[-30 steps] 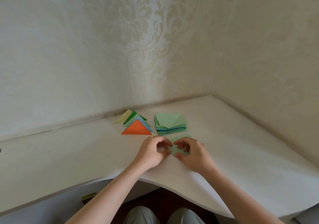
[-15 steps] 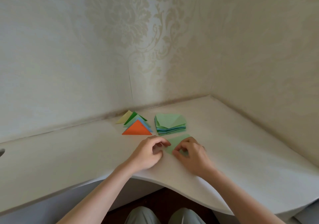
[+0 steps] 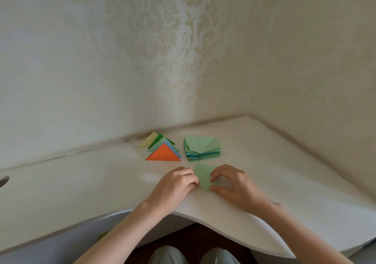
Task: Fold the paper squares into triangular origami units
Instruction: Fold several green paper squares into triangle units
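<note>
While both hands pinch green paper, paper stack sits beside.

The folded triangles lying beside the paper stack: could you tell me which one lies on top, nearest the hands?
The orange triangle. It lies frontmost, fully visible, overlapping the blue, green and pale yellow ones fanned out behind it.

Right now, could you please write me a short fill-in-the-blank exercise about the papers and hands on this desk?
1. The nearest finished triangle in the row is coloured ____.
2. The stack of squares lies to the ____ of the folded triangles.
3. Both the left hand and the right hand touch a light ____ sheet.
4. The sheet on top of the stack is coloured ____.

Missing words: orange; right; green; green
</note>
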The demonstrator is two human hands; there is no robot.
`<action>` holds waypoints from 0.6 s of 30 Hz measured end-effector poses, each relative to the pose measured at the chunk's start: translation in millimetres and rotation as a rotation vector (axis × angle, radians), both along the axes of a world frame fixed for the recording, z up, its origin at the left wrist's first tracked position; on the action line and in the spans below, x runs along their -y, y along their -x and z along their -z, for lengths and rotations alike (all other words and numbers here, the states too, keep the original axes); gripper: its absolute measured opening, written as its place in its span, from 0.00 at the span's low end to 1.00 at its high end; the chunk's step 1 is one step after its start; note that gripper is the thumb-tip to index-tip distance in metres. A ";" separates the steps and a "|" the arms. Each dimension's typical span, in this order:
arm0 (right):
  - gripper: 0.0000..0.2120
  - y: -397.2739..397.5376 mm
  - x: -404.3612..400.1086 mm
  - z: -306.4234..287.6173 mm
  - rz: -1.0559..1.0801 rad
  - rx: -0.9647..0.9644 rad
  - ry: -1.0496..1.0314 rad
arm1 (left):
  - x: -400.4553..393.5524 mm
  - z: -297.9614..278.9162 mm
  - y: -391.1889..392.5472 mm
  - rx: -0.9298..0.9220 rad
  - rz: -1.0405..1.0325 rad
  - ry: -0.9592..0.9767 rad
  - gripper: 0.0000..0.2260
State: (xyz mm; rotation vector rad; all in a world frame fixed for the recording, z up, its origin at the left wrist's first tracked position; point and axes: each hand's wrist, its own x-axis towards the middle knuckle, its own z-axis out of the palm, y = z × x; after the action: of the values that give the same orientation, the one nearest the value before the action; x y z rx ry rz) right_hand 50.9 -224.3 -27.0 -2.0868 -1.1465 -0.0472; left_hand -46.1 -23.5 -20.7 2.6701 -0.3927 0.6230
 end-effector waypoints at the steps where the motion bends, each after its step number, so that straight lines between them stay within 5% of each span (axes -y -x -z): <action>1: 0.08 1.0 2.6 0.2 -0.006 0.009 0.004 | -0.4 -0.5 -0.2 -0.030 -0.013 0.060 0.01; 8: 0.15 9.3 1.0 6.1 0.127 0.090 0.070 | 1.2 -4.2 -3.8 -0.220 -0.136 0.362 0.05; 18: 0.15 12.5 -15.9 14.0 0.296 0.115 0.039 | 13.9 1.3 -14.1 -0.193 -0.265 0.346 0.10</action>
State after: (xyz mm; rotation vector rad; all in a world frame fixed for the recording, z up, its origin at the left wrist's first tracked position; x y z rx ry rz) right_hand 38.4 -208.4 -41.0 -2.2981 -0.9010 -0.2912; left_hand -32.1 -37.5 -22.1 2.4323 0.1172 0.4515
